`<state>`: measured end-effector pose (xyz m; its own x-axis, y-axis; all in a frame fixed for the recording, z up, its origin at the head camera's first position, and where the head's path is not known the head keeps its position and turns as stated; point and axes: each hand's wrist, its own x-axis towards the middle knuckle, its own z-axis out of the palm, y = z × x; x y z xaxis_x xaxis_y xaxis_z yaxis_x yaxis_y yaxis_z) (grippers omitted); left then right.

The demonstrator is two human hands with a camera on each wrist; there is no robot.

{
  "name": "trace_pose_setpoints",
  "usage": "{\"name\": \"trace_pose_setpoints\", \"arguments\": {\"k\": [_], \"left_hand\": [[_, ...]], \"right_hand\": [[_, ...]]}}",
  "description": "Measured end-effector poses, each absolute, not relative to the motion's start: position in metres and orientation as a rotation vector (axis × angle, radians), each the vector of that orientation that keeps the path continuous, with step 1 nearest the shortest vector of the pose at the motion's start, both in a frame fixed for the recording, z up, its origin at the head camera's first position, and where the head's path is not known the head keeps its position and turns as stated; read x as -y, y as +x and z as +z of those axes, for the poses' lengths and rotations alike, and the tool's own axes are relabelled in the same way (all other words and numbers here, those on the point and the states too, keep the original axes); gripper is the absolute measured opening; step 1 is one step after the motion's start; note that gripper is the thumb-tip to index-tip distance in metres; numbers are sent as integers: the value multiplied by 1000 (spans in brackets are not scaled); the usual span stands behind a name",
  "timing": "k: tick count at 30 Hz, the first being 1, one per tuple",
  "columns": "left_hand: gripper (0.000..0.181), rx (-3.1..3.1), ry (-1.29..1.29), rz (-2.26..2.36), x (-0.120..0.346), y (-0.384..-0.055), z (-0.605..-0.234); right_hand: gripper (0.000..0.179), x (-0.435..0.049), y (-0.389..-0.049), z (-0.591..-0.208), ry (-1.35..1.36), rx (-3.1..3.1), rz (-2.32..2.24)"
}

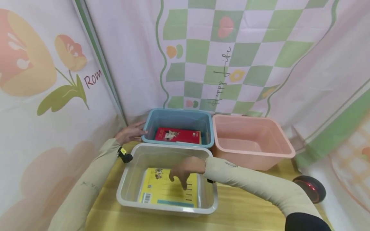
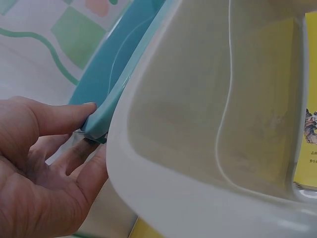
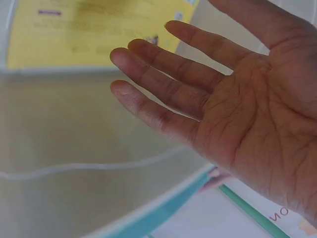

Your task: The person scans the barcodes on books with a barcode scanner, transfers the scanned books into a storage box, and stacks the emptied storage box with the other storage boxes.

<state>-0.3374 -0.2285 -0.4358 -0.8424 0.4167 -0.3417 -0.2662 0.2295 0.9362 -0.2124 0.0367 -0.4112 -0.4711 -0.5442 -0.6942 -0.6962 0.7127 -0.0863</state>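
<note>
"Yellow rectangular paper book (image 1: 162,192) in the translucent white plastic bin (image 1: 167,209): legible?"

"Barcode (image 1: 146,198), tiny print. Green-checked fabric curtain (image 1: 199,51) reads 'Happy Life'."

"Hands?"

"Right hand (image 1: 187,169) above it, fingers loose, released; left hand (image 1: 130,133) pinching the blue plastic bin (image 1: 179,117)."

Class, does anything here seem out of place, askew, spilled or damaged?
Nothing stands out: the yellow book lies in the pale bin, the red book in the blue bin, and the pink bin stands upright beside it. No spill or damage shows, though the right hand hides part of the yellow book.
</note>
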Motion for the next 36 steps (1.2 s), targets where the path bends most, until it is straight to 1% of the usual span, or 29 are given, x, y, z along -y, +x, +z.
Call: {"name": "trace_pose_setpoints", "arguments": {"k": [4, 7, 11, 13, 15, 18, 20, 24, 28, 30, 32, 36], "left_hand": [[79, -1971, 141, 1664, 231, -335, -436], [79, -1964, 142, 1672, 230, -334, -436], [79, -1957, 132, 1676, 229, -333, -438], [79, -1970, 136, 1666, 230, -333, -439], [79, -1990, 139, 1660, 231, -333, -438], [79, -2014, 165, 1643, 231, -334, -437], [79, -2013, 160, 1643, 231, -334, -436], [80, -1981, 150, 1657, 230, -333, -434], [79, -1961, 168, 1675, 228, -331, -430], [78, -1958, 181, 1679, 227, -331, -428], [78, -1959, 191, 1679, 227, -331, -427], [79, -1945, 186, 1692, 228, -331, -428]], "right_hand": [[57, -21, -227, -407, -1001, -2257, 271], [59, -12, -236, -412, -981, -2298, 223], [63, -11, -247, -429, -844, -2301, 46], [60, -13, -252, -440, -747, -2291, -113], [54, -15, -255, -450, -647, -2265, -282], [51, -17, -256, -464, -545, -2236, -412], [48, -15, -256, -475, -575, -2252, -359], [44, -5, -258, -504, -695, -2341, -87], [41, 4, -261, -534, -751, -2391, 112], [43, 7, -262, -546, -775, -2407, 180], [49, 9, -262, -552, -803, -2416, 243], [78, 12, -257, -557, -770, -2466, 367]]}}
